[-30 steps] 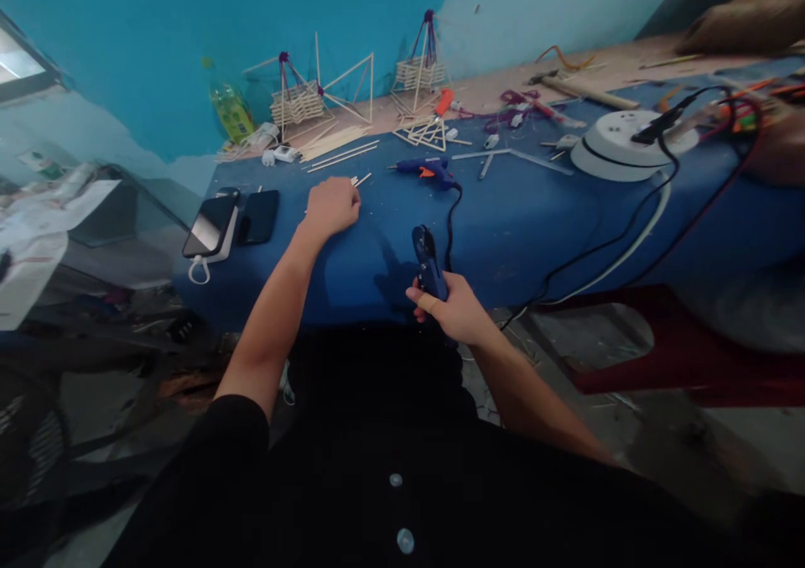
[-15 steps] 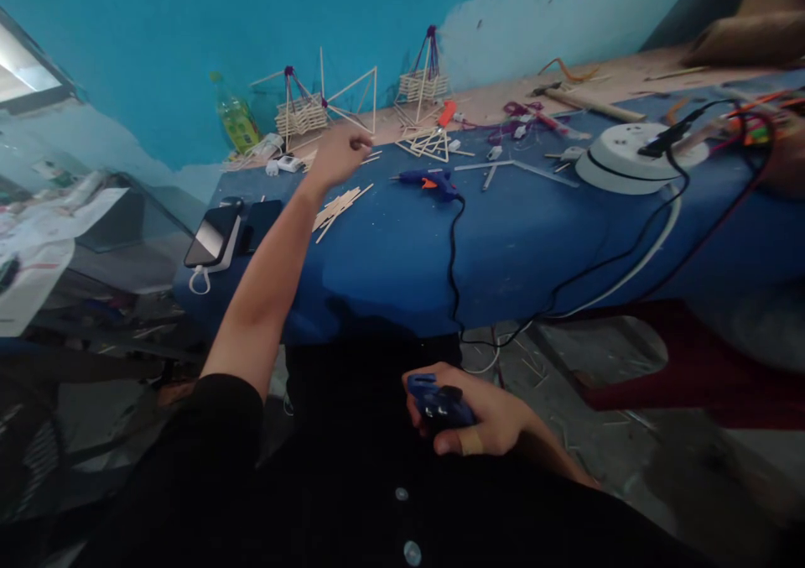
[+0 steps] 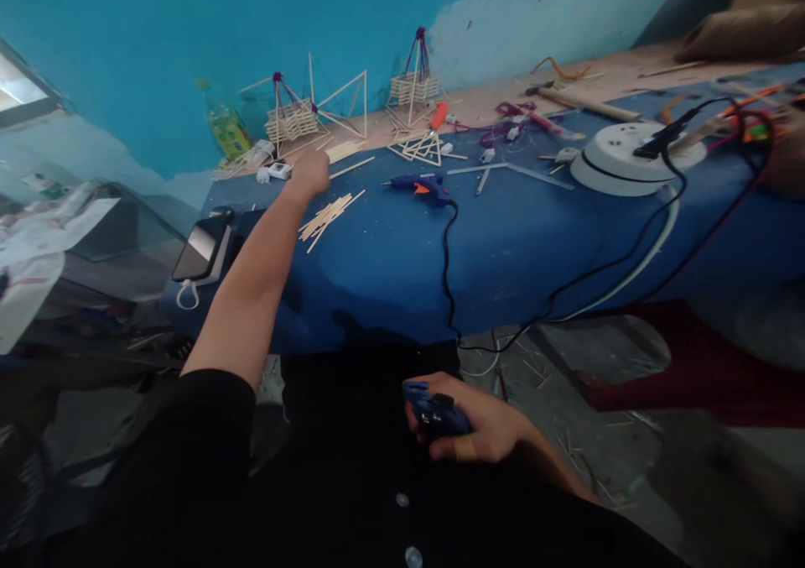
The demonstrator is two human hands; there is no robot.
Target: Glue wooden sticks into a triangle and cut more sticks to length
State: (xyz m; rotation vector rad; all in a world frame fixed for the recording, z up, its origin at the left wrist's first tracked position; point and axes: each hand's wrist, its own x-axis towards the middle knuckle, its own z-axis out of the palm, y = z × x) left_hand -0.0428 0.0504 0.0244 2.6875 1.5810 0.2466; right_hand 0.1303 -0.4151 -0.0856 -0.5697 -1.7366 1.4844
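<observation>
My left hand [image 3: 313, 174] reaches over the blue tabletop [image 3: 371, 274] at the wooden sticks. Its fingers are turned down and out of sight behind the back of the hand. One thin stick [image 3: 352, 168] lies just right of it, and more sticks [image 3: 345, 150] lie beyond. Nearer to me is a loose pile of sticks [image 3: 330, 216]. My right hand [image 3: 481, 417], with a tan bandage on the thumb, is closed around a blue-and-black hand tool [image 3: 435, 409] in front of my body. The tool's exact kind is not clear.
Stick frames with purple joints [image 3: 293, 119] [image 3: 415, 85] stand along the wall. A blue glue gun [image 3: 420, 185] lies mid-table, its black cord hanging over the front edge. To the right is a round white power strip [image 3: 613, 161]; to the left, a phone [image 3: 201, 249] and a bottle [image 3: 227, 127].
My left hand has moved left and down, off the spot in front of the stick frame and down to the sticks on the table. My right hand keeps its hold on the tool.
</observation>
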